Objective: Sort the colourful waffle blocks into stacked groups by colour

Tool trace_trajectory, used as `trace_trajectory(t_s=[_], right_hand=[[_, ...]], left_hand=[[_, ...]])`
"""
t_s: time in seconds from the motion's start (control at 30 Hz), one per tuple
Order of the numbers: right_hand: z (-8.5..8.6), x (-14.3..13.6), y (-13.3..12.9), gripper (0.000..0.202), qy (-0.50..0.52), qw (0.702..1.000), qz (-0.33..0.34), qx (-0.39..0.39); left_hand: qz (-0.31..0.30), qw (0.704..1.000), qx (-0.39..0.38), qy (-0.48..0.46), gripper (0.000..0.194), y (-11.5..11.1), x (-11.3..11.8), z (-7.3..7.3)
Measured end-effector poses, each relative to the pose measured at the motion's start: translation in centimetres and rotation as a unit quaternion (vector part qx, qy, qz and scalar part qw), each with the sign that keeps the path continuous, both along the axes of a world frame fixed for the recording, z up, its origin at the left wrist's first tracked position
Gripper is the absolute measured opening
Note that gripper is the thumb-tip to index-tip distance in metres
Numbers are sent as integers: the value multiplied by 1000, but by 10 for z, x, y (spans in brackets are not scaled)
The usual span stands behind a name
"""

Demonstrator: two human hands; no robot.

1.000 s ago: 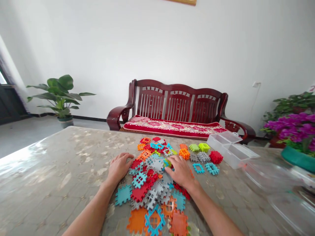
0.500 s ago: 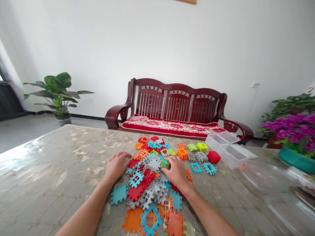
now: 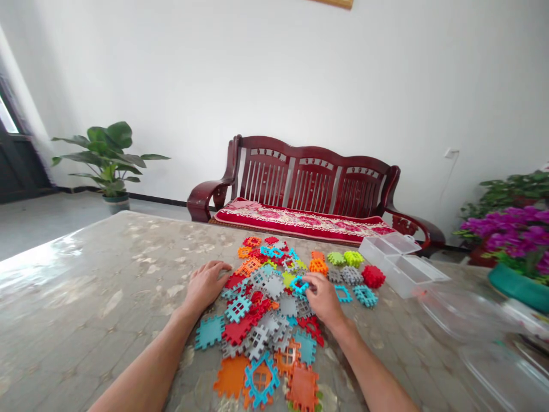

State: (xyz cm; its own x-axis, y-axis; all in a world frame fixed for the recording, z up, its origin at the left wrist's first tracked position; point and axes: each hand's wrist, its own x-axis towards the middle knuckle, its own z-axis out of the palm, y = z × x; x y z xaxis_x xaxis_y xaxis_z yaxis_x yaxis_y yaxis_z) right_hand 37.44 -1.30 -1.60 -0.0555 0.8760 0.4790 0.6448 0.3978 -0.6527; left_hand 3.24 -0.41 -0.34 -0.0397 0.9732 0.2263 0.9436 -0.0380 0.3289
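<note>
Spread over the tabletop is a heap of plastic interlocking tiles (image 3: 274, 286) in red, orange, grey, blue and green, with notched edges. My right hand (image 3: 322, 294) pinches a bright blue frame-shaped interlocking tile (image 3: 299, 284) at the heap's right side. Its fingertips are partly hidden. On the left, my left hand (image 3: 209, 281) lies on the table with fingers stretched toward the heap's edge, holding nothing that I can see. Closer to me are a flat orange tile (image 3: 231, 377) and a blue tile with a diamond opening (image 3: 262, 380).
Right of the heap sit small stacks sorted by colour: orange (image 3: 318, 266), grey (image 3: 352, 276), red (image 3: 373, 276) and blue (image 3: 366, 296). Beyond them are a clear plastic box (image 3: 407, 274) and clear lids (image 3: 463, 312). A flower pot (image 3: 518, 289) stands at far right.
My right hand has moved slightly right, drawing the blue frame tile off the green and grey pieces. My left hand stays beside the heap. The view has shifted slightly.
</note>
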Motion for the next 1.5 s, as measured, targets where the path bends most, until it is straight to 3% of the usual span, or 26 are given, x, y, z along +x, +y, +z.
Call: trace_trajectory(t_s=[0.23,0.43,0.6,0.8,0.97,1.1,1.23,1.5], right_hand=[[3,-1,-4,42,-23,998,-2,-56],[13,-11,-12,30,-69,997,-30,-12],[19,-11,-12,32,-69,994,-64,62],[22,18,-12,45,-75,982,-128,118],[11,56,-29,54,-139,958,-244,62],[7,70,-42,56,-222,927,-302,20],[10,71,-44,58,-253,912,-324,16],[6,75,-43,57,-264,911,-316,19]], left_hand=[[1,1000,-3,2,33,-1,1,1],[1,1000,-3,1,34,1,-1,-1],[-3,1000,-1,-1,35,2,-2,-1],[0,1000,0,-2,34,1,-1,0],[-6,1000,7,-1,34,3,-3,-3],[-10,1000,12,0,35,4,-4,-6],[-9,1000,10,5,35,5,-5,-7],[-8,1000,9,-3,33,3,-3,-4]])
